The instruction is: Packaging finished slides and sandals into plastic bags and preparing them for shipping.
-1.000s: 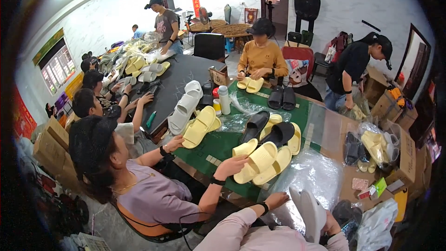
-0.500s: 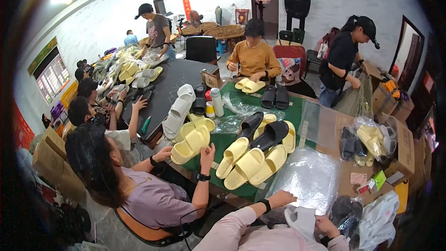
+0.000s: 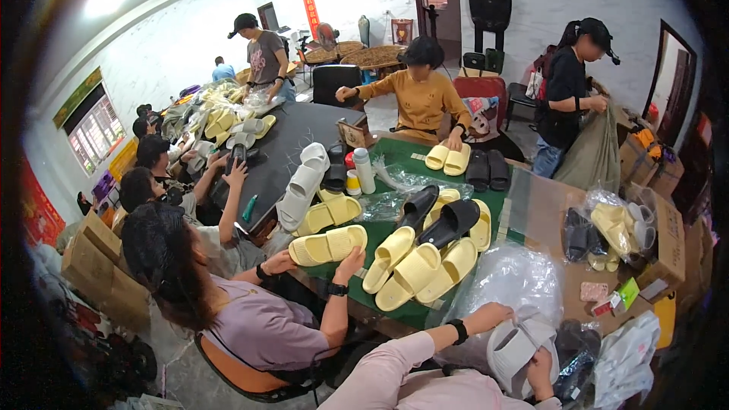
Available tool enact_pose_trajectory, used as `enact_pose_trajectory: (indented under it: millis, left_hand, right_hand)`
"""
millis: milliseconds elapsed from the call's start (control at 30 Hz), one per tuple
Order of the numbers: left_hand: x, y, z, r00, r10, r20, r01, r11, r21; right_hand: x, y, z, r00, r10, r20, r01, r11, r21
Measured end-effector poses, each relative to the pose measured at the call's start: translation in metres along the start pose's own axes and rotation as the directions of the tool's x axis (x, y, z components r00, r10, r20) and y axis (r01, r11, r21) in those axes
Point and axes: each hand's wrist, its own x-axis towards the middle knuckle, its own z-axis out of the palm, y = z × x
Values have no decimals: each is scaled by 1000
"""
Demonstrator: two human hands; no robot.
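Note:
A pair of light grey slippers is tilted up at the near edge of the table. My right hand grips it from the right side, with fingers at the strap opening. My left hand is closed at the edge of a clear plastic bag, just above the slippers; its fingertips are partly hidden. The bag looks puffed up and lies on a stack of clear plastic. Beside my right hand lie black slippers in clear wrapping.
Yellow slippers and black slippers lie on the green mat. At left, a co-worker holds a yellow pair. Wrapped slippers, a pink phone, a carton and a white bag stand at right.
My left hand has moved right, to the slippers. The grey slippers have been raised and turned into view, and the clear bag looks puffier. The co-worker beside me has turned the yellow pair flatter.

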Motion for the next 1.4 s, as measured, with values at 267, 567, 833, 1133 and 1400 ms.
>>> enact_pose_trajectory:
  millis: [267, 567, 833, 1133, 1400]
  left_hand:
    - [0, 8, 4, 995, 10, -100, 0, 995, 101]
    - [1, 60, 2, 997, -81, 13, 77, 976, 205]
    - [0, 72, -6, 995, 91, 35, -95, 985, 145]
    - [7, 88, -31, 979, 172, -106, -108, 890, 443]
    - [-5, 96, -19, 966, 183, -185, -125, 950, 286]
  right_hand:
    - [-5, 16, 17, 983, -118, -139, 76, 957, -278]
    - [1, 7, 35, 987, -88, -135, -8, 811, -585]
    - [25, -23, 44, 949, -221, -225, 84, 864, -496]
    - [29, -38, 47, 955, -248, -160, 121, 823, -555]
    - [40, -30, 65, 992, -55, -110, -8, 865, -502]
